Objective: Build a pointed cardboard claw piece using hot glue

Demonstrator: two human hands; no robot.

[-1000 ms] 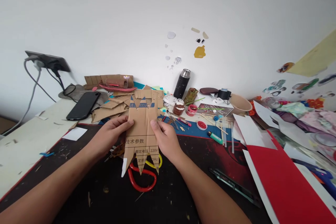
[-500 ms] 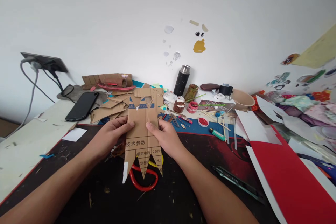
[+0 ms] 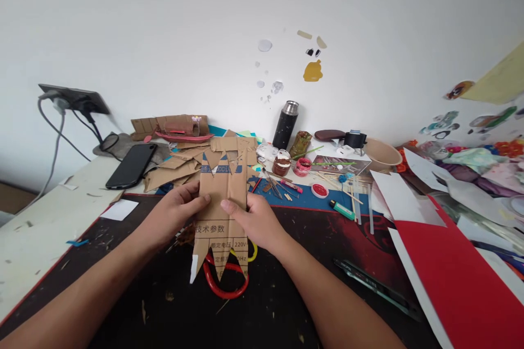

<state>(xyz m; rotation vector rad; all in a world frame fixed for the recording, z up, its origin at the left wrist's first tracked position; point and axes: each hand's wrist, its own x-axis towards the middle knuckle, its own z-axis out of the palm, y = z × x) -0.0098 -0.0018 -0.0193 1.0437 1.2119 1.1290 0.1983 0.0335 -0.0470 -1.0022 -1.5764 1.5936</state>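
**Cut cardboard held in both hands above the bench**

Head view: the cardboard [image 3: 223,196] is a flat brown corrugated sheet, long and narrow, printed with dark characters and a blue band near its far end. Its near edge is cut into pointed teeth; triangular notches are cut near the far end. The long axis runs away from the person, teeth pointing back toward them, the sheet tilted up a little off the bench [image 3: 164,305].

The left hand [image 3: 174,212] grips the sheet's left edge, thumb on top, fingers curled beneath. The right hand [image 3: 254,221] grips the right edge, its thumb pressed across the face toward the middle. Both hands are closed on the cardboard, about mid-length.

Under the toothed end lie scissors [image 3: 223,286] with red loop handles, on a dark, scuffed mat flecked with scraps. Beyond the sheet is a pile of brown offcuts [image 3: 172,169]; left of it lies a black phone [image 3: 131,166]. A black flask [image 3: 285,125] stands by the white wall. To the right lie a green lighter [image 3: 343,209] and a smooth red sheet [image 3: 450,289].
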